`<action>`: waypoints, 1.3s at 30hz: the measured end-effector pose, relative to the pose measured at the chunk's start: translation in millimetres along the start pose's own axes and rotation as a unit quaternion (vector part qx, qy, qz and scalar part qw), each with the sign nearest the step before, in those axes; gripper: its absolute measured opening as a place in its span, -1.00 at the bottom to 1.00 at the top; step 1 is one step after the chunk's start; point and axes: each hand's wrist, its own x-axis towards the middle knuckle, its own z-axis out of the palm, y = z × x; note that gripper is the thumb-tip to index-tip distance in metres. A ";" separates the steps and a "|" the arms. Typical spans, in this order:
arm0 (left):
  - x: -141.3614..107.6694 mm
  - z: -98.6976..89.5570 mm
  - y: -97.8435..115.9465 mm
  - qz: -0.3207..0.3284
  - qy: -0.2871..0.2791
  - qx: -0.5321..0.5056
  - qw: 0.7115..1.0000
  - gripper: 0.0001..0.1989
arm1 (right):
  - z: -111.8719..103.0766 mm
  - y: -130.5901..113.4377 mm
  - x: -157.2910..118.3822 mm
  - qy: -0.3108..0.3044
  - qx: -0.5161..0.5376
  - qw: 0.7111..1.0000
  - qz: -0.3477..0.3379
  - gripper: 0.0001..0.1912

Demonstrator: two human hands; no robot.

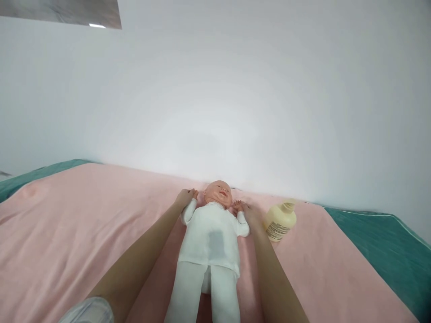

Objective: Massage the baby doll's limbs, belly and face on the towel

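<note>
A baby doll (pixel 210 224) in a white long-sleeved top and white trousers lies on its back, head toward the wall, with both arms bent up beside its head. My left hand (pixel 185 197) is closed at the doll's hand on the left, fingers partly hidden. On the other side, my right hand (pixel 252 214) grips by the doll's other wrist, with the doll's small fingers showing above it. A greyish patch lies over the front of the top. Just right of my right forearm is a pale yellow pump bottle (pixel 281 220) with a printed label.
Under the doll spreads a pink cloth (pixel 111 224), wrinkled on the left. Green covering (pixel 380 246) shows at the right and far left edges. A white wall (pixel 215 98) rises directly behind the bed surface, with part of a picture (pixel 67 11) at upper left.
</note>
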 end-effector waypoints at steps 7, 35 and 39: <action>-20.4 -7.1 11.8 0.051 0.052 0.013 0.997 -0.60 | 1.5 -1.3 -9.6 0.018 0.061 0.998 0.008 -0.50; -234.0 -91.4 -34.4 -0.050 0.082 0.098 0.990 -0.63 | -50.6 -21.8 -210.9 -0.030 -0.115 0.989 0.083 -0.28; -212.4 -105.6 -40.4 -0.074 0.105 -0.002 0.992 -0.52 | -76.6 -7.9 -183.0 0.027 -0.101 0.986 0.126 -0.28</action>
